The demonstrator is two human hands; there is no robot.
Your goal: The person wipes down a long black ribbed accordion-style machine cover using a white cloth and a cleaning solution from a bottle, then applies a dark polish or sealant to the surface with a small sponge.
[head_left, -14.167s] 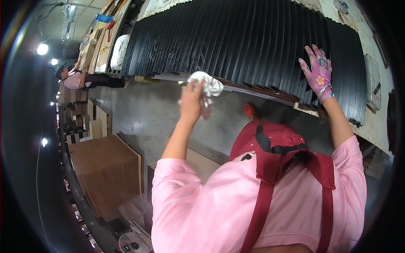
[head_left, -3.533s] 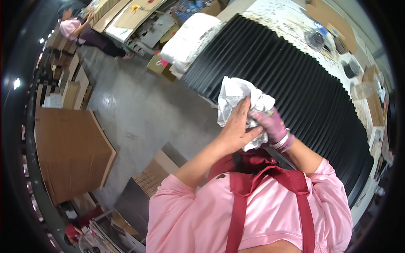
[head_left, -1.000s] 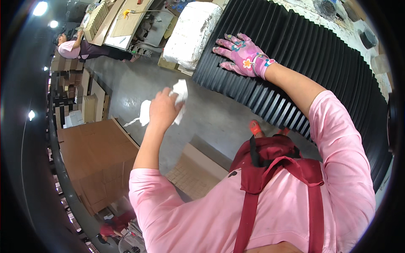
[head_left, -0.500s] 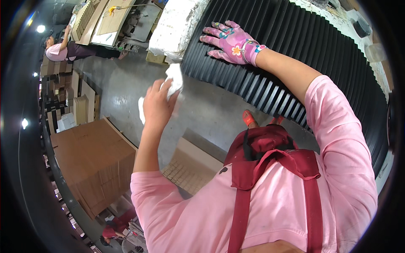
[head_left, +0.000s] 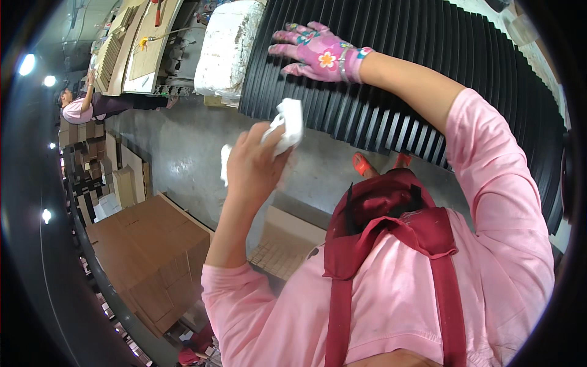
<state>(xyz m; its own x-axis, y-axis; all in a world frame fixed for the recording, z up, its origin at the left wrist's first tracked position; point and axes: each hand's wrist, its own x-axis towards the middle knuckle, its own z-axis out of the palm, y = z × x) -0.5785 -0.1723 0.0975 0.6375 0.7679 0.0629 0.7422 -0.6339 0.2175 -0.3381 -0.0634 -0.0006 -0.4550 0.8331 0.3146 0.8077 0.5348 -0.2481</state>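
My left hand, bare, is closed round a crumpled white cloth. It hangs in the air over the floor, just short of the near left end of a row of black strips. These long, ribbed black strips lie side by side across the work surface. My right hand wears a pink flowered glove and rests on them near their left side, fingers spread and flat. Beyond my left hand, a white wrapped block stands beside the strips.
A large brown cardboard box stands on the floor to my left, with a smaller open carton nearer me. At the far left a person stands by a table stacked with boards. Another person is at the lower left.
My left hand with the white cloth has moved right, toward my body and the strips. My right hand stays flat on the strips. The whole view has shifted slightly.
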